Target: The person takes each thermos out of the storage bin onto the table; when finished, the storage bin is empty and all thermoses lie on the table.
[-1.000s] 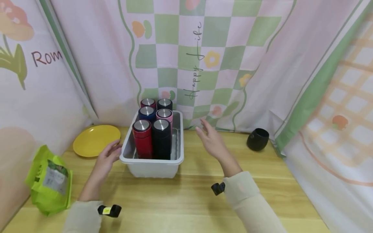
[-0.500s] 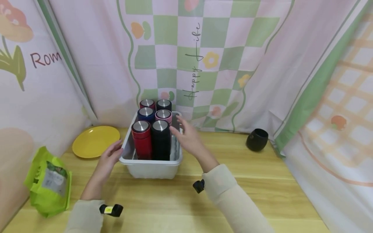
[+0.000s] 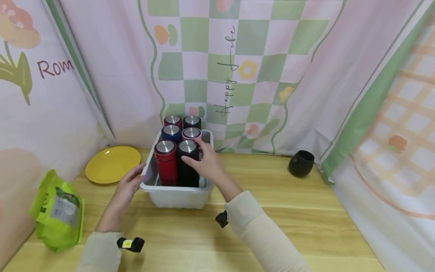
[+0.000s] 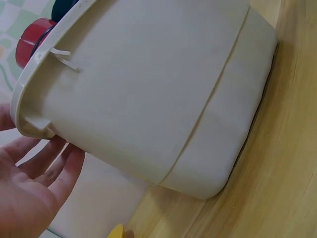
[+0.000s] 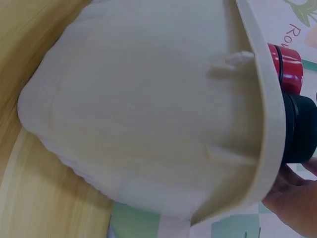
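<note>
A light grey tub (image 3: pixel 178 198) holds several upright bottles with silver-topped lids: red (image 3: pixel 167 168) and black (image 3: pixel 187 173) in front, blue (image 3: pixel 171 135) and pink (image 3: pixel 192 132) behind, red and black at the back. My right hand (image 3: pixel 210 163) grips the front black bottle near its top, thumb on the front, fingers on its far right side; the right wrist view shows part of this hand (image 5: pixel 293 201) beside the black lid (image 5: pixel 301 126). My left hand (image 3: pixel 126 187) holds the tub's left rim, its fingers (image 4: pixel 59 166) curled under the edge in the left wrist view.
A yellow plate (image 3: pixel 112 165) lies left of the tub, by the curtain. At the left edge of the wooden table (image 3: pixel 190 241) stands a green bag (image 3: pixel 61 215). A black cup (image 3: pixel 301 164) stands at the back right. Patterned curtains (image 3: pixel 222 68) hang behind.
My right hand has moved left from beside the tub and taken hold of the front black bottle. My left hand has closed in slightly onto the tub's rim. The bottles have not moved.
</note>
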A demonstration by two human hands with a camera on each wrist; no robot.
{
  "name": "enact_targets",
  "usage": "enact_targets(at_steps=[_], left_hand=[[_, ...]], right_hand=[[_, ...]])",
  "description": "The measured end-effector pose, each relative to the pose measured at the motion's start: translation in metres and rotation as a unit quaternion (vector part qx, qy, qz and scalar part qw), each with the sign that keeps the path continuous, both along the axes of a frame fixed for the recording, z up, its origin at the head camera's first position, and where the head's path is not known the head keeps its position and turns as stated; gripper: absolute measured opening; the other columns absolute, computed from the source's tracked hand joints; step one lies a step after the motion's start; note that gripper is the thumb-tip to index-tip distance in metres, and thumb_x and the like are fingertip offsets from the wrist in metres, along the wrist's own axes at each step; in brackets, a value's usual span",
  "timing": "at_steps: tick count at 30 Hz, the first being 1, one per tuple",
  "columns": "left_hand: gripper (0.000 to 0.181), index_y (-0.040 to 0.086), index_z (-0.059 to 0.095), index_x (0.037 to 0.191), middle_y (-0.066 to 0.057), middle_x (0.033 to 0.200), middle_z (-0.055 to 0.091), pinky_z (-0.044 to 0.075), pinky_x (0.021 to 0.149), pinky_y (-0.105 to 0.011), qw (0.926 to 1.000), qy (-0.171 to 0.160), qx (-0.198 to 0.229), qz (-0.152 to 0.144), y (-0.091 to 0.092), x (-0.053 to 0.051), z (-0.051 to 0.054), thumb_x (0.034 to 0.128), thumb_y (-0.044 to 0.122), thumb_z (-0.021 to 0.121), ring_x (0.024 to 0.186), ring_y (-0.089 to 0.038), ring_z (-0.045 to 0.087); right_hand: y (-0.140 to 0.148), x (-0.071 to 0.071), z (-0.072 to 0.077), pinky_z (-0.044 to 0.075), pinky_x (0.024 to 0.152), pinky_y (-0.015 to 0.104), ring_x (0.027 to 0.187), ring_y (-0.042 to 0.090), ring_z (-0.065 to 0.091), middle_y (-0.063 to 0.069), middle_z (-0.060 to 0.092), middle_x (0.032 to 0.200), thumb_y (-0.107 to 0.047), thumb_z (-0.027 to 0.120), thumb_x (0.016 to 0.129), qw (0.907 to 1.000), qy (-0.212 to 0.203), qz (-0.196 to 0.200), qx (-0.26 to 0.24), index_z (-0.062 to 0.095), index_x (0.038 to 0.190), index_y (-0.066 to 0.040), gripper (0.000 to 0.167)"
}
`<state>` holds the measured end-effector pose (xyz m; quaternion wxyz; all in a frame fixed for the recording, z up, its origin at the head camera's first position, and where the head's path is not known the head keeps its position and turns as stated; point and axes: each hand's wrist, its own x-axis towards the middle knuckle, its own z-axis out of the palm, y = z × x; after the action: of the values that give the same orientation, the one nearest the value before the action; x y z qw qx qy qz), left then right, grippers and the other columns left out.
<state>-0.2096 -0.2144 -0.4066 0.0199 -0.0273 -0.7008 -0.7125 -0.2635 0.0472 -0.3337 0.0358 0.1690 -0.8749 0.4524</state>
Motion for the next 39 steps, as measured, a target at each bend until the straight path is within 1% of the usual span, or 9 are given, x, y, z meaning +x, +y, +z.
enact_targets(at_steps=[3,6,9,16,21,24,31,36,39], left_hand=[[0.052,-0.005,0.026,0.15,-0.019,0.146,0.033,0.044,0.091,-0.02,0.9999,0.005,0.014,-0.001,0.001,-0.001,-0.001,0.1029,0.008,0.043,0.11,-0.004,0.049],[0.053,-0.008,0.025,0.149,-0.011,0.138,0.04,0.045,0.089,-0.022,0.9994,0.008,0.034,0.002,0.002,-0.003,-0.002,0.1017,0.005,0.045,0.107,-0.004,0.051],[0.054,-0.01,0.025,0.148,-0.006,0.133,0.042,0.046,0.089,-0.023,0.9988,0.007,0.048,0.006,0.003,-0.004,-0.003,0.1004,0.003,0.045,0.106,-0.005,0.051],[0.054,-0.005,0.023,0.151,-0.019,0.149,0.028,0.044,0.089,-0.023,0.9991,-0.017,0.04,0.006,0.005,-0.003,-0.003,0.1014,0.005,0.042,0.109,-0.006,0.047],[0.054,-0.004,0.022,0.151,-0.02,0.152,0.024,0.044,0.089,-0.021,0.9989,-0.023,0.041,0.005,0.006,-0.002,-0.003,0.1017,0.004,0.04,0.11,-0.005,0.045],[0.054,-0.004,0.022,0.151,-0.02,0.152,0.025,0.044,0.088,-0.021,0.9988,-0.023,0.043,0.008,0.007,-0.002,-0.002,0.1014,0.003,0.04,0.11,-0.006,0.045],[0.053,-0.001,0.023,0.152,-0.018,0.153,0.023,0.043,0.092,-0.022,0.9987,-0.03,0.04,0.005,0.006,-0.003,-0.003,0.1018,0.003,0.038,0.118,-0.013,0.041],[0.053,0.0,0.023,0.153,-0.016,0.153,0.023,0.043,0.093,-0.022,0.9987,-0.032,0.04,0.006,0.005,-0.003,-0.003,0.102,0.003,0.038,0.12,-0.015,0.039],[0.053,0.0,0.023,0.153,-0.016,0.153,0.023,0.043,0.094,-0.023,0.9985,-0.033,0.043,0.009,0.004,-0.003,-0.003,0.1018,0.003,0.038,0.12,-0.015,0.039]], right_hand=[[-0.003,0.0,0.001,0.043,0.099,0.046,0.122,0.03,0.049,0.014,0.04,0.146,-0.042,0.071,0.088,0.9999,-0.002,-0.005,0.011,0.037,0.151,-0.019,0.075],[-0.006,-0.001,0.0,0.04,0.101,0.048,0.124,0.031,0.046,0.014,0.04,0.146,-0.042,0.072,0.088,0.9998,0.005,-0.014,0.012,0.039,0.15,-0.019,0.073],[-0.008,-0.002,-0.002,0.038,0.102,0.051,0.126,0.032,0.044,0.015,0.042,0.144,-0.039,0.073,0.087,0.9996,0.016,-0.024,0.007,0.041,0.148,-0.019,0.071],[-0.013,-0.004,-0.014,0.039,0.101,0.049,0.124,0.03,0.046,0.014,0.046,0.14,-0.032,0.079,0.083,0.9981,0.039,-0.045,-0.013,0.043,0.144,-0.019,0.071],[-0.014,-0.004,-0.017,0.041,0.1,0.045,0.122,0.029,0.048,0.014,0.049,0.138,-0.027,0.081,0.081,0.996,0.06,-0.053,-0.041,0.048,0.139,-0.015,0.068],[-0.014,-0.005,-0.016,0.041,0.1,0.044,0.121,0.028,0.049,0.013,0.051,0.137,-0.026,0.082,0.08,0.9951,0.071,-0.051,-0.046,0.05,0.138,-0.012,0.067],[-0.014,-0.003,-0.01,0.041,0.1,0.043,0.122,0.027,0.049,0.012,0.051,0.138,-0.027,0.082,0.08,0.9956,0.065,-0.054,-0.039,0.051,0.138,-0.012,0.068],[-0.012,0.0,0.002,0.042,0.099,0.042,0.122,0.027,0.049,0.011,0.05,0.14,-0.028,0.082,0.08,0.9956,0.068,-0.05,-0.041,0.05,0.139,-0.012,0.069],[-0.01,0.002,0.011,0.044,0.096,0.042,0.119,0.026,0.052,0.009,0.052,0.138,-0.029,0.083,0.079,0.9953,0.072,-0.05,-0.042,0.051,0.139,-0.013,0.069]])
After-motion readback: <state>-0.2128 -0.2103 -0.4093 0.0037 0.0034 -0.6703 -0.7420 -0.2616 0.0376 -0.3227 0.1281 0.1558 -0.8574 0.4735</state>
